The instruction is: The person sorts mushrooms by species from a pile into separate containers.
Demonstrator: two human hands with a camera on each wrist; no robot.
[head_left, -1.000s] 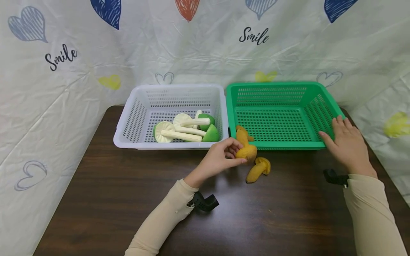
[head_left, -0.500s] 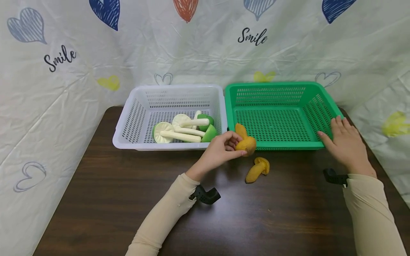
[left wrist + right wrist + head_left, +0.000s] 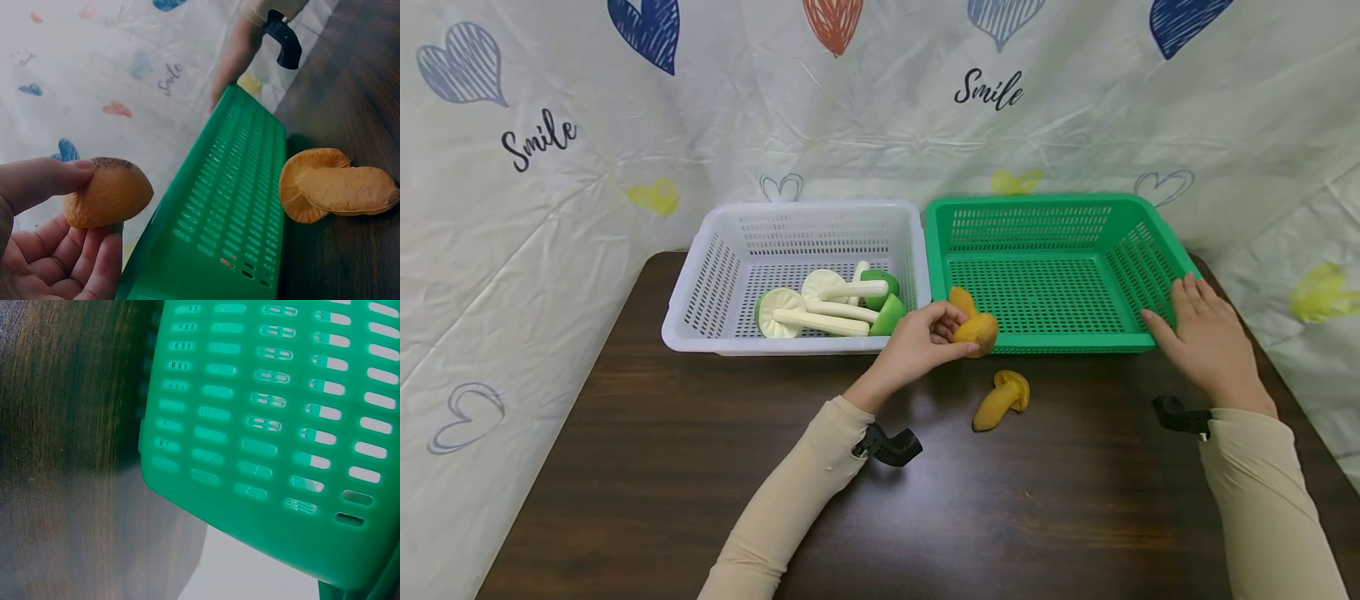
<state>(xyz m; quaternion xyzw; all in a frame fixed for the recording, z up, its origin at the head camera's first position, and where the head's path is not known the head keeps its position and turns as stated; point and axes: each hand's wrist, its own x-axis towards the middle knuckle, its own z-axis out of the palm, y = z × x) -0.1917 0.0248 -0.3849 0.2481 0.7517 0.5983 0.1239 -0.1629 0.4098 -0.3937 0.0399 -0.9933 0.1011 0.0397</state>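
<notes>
My left hand (image 3: pixel 917 348) pinches an orange-yellow toy mushroom (image 3: pixel 977 332) between thumb and fingers, over the front left corner of the green basket (image 3: pixel 1037 343). In the left wrist view, the thumb lies on top of the mushroom's cap (image 3: pixel 112 194), with the fingers below. Another orange-yellow mushroom (image 3: pixel 1000 402) lies on its side on the table, in front of that basket. My right hand (image 3: pixel 1213 346) rests with straight fingers on the basket's right rim. Only the slotted basket wall (image 3: pixel 244 444) shows in the right wrist view.
A white basket (image 3: pixel 692 329) stands against the left of the green one, holding several white-stemmed mushrooms with green caps (image 3: pixel 823 312). A patterned cloth (image 3: pixel 865 117) hangs behind the dark wooden table (image 3: pixel 1000 517). A spot of orange shows through the green basket's slots in the left wrist view.
My left hand has lifted the held mushroom slightly, away from the table and toward the green basket's rim. The right hand stays on the rim, and the mushroom on the table lies as before.
</notes>
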